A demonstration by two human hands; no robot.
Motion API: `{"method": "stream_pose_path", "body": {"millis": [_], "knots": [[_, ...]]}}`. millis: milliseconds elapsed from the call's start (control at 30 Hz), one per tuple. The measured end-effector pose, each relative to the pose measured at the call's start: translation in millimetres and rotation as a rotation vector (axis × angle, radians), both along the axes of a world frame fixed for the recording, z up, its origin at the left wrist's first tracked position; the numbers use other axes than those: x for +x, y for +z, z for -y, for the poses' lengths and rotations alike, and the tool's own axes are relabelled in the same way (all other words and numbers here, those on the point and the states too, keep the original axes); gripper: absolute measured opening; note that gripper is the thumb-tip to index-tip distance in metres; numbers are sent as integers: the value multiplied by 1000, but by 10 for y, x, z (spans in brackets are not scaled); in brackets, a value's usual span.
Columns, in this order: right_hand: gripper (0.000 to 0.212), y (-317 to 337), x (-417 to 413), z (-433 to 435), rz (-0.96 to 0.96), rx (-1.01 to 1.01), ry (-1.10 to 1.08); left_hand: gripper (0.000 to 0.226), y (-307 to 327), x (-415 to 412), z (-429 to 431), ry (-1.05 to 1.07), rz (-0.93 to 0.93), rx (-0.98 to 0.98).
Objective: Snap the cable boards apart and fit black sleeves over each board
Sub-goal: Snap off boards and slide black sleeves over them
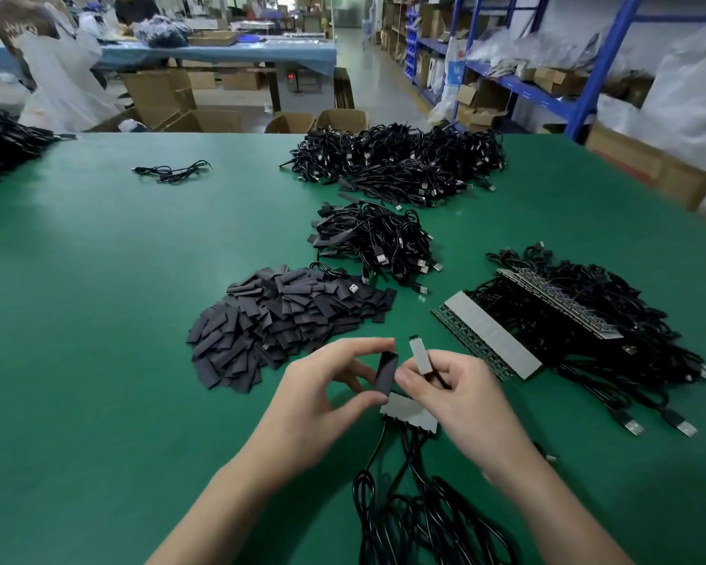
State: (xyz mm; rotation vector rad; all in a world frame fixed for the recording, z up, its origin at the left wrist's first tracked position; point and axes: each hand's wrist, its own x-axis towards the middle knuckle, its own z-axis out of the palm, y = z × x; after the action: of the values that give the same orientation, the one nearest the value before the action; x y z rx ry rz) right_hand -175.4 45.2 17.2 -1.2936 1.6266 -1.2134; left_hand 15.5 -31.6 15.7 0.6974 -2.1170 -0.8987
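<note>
My left hand [323,385] pinches an upright black sleeve [385,373] between thumb and forefinger. Just to its right, my right hand [457,401] pinches a single small cable board [418,356], its grey-taped face toward me and its tip pointing up, apart from the sleeve. Under both hands lies a short strip of joined boards [408,413] with black cables [416,503] trailing toward me. A heap of loose black sleeves [278,320] lies left of centre on the green table [98,320].
A long uncut board panel [490,336] with its cables lies at the right. Behind the sleeve heap sits a pile of sleeved cables [376,242], and a bigger cable pile [400,161] lies farther back. Cartons, shelving and people stand beyond the table.
</note>
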Motion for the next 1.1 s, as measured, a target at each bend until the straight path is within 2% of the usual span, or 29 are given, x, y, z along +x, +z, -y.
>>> {"method": "stream_pose_path", "body": {"millis": [167, 200, 300, 433, 567, 700, 833, 933, 1100], "knots": [[32, -40, 31, -23, 2, -18, 67, 56, -81, 33, -36, -13, 25, -44], [32, -52, 26, -18, 12, -14, 65, 57, -99, 37, -31, -25, 31, -45], [14, -109, 22, 5, -2, -33, 15, 61, -148, 34, -42, -52, 22, -75], [18, -143, 97, 18, -39, -99, -100, 62, -205, -7, -94, 52, -13, -79], [14, -138, 204, -1, -40, -114, -117, 44, -188, -70, -166, 235, 16, -152], [11, -104, 251, -24, -35, -104, -46, 28, -182, -58, -153, 294, 6, -200], [28, -67, 201, -52, -37, -121, 41, 27, -191, -20, -110, 320, -11, -151], [22, -76, 109, -46, -98, -118, 23, 27, -191, -6, -81, 338, -42, -78], [26, -68, 50, -37, -234, -83, 39, 27, -211, 20, -49, 361, -42, -48]]}}
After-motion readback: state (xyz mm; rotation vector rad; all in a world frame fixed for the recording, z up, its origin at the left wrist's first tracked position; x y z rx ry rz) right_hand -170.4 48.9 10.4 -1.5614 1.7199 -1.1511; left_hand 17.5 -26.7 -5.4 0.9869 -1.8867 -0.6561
